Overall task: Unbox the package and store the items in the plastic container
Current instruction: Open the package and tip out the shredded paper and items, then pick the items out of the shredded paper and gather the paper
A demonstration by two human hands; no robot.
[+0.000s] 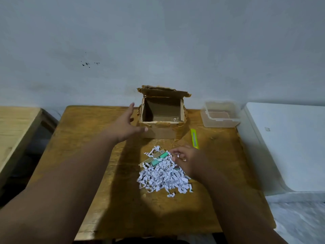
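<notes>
An open cardboard box [162, 132] stands at the back of the wooden table [88, 155], flaps up, its inside looking empty. My left hand [125, 126] is spread open beside its left front corner, thumb near the box wall. A heap of white shredded paper [163, 175] lies in the table's middle, with a green item [159, 160] and a flat tan item [149, 161] half buried at its top. My right hand [189, 161] rests on the heap's right side, fingers pinching some paper strips. A clear plastic container [220, 114] sits at the back right.
A yellow-green box cutter [194, 138] lies between the box and the container. A white cabinet or appliance [290, 147] stands to the right of the table, a light wooden surface [14, 127] to the left, and a grey wall behind.
</notes>
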